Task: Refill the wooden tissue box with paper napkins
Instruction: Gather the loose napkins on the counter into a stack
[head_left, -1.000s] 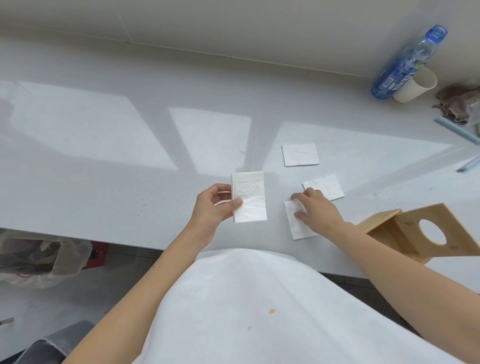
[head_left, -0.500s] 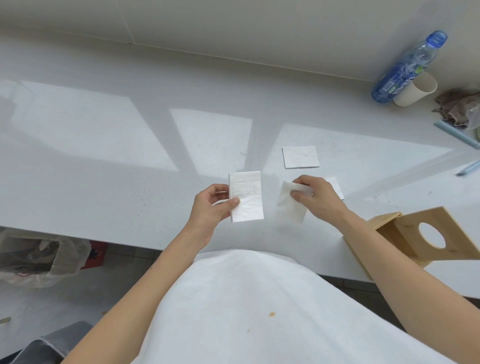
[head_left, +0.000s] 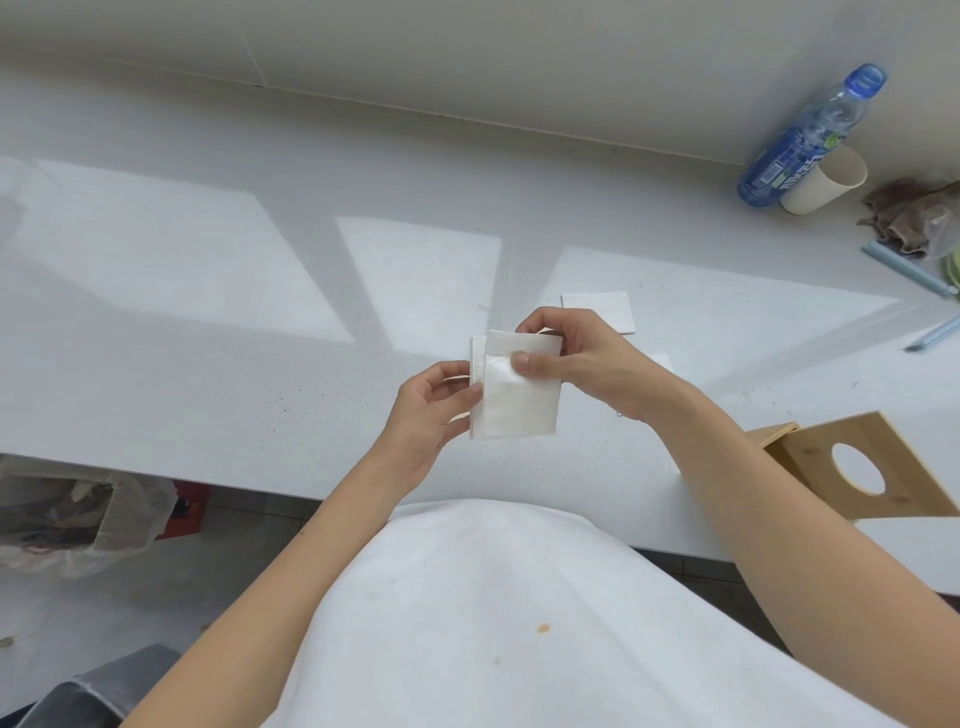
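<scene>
Both hands hold white folded paper napkins (head_left: 519, 400) above the counter's front edge. My left hand (head_left: 431, 410) pinches the stack at its left side. My right hand (head_left: 576, 358) grips a napkin from above, thumb on its face, laying it over the left hand's napkin. Another folded napkin (head_left: 608, 309) lies on the counter behind my right hand, partly hidden by it. The wooden tissue box (head_left: 872, 467) lies tipped at the right front edge, its round hole facing me; my right forearm covers its left part.
A blue water bottle (head_left: 810, 135) and a paper cup (head_left: 826, 182) stand at the back right by the wall. A brown cloth (head_left: 909, 213) and pale blue sticks (head_left: 909, 270) lie at the far right. A bag of rubbish (head_left: 78, 514) sits on the floor at left.
My right hand lifted a napkin off the counter and carried it left onto the napkin in my left hand. My left hand stayed nearly still.
</scene>
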